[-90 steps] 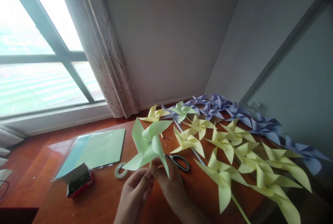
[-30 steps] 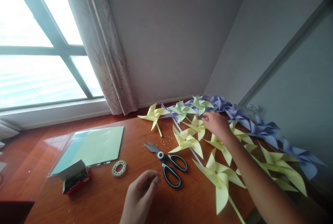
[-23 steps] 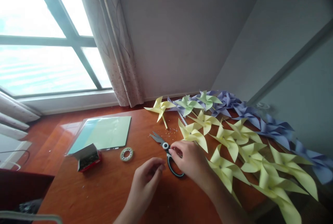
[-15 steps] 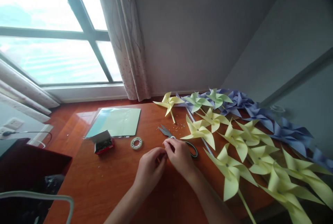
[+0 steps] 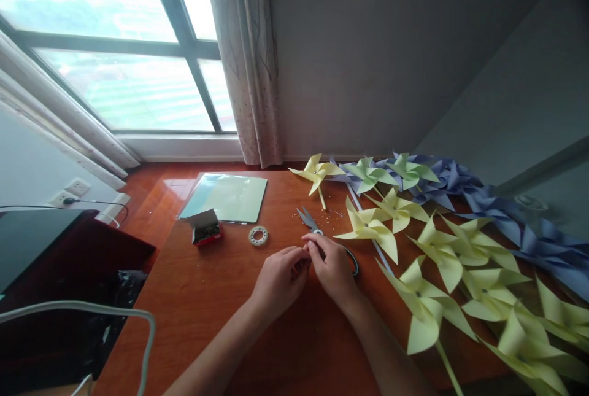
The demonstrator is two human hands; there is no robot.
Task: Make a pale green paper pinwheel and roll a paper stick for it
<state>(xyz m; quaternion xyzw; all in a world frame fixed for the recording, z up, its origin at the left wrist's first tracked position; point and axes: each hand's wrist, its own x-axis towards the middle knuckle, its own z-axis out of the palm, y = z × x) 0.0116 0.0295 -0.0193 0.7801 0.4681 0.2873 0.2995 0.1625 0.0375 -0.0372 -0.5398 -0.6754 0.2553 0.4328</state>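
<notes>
With the hands as clock centre, the brown table (image 5: 216,328) spreads all around. Yellow pinwheels (image 5: 421,305) lie between twelve and four o'clock, the sheet pack (image 5: 234,198) past ten. The left hand (image 5: 282,279) and right hand (image 5: 332,266) meet at curled fingertips; I cannot tell whether they pinch anything. Scissors (image 5: 310,221), partly behind the right hand, point toward twelve. Around ten sit the open red box (image 5: 209,239) and, nearer, the tape roll (image 5: 253,236).

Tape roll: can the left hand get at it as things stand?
Probably yes: the tape roll lies flat just ahead and to the left of the left hand, with only tabletop showing between them.
</notes>
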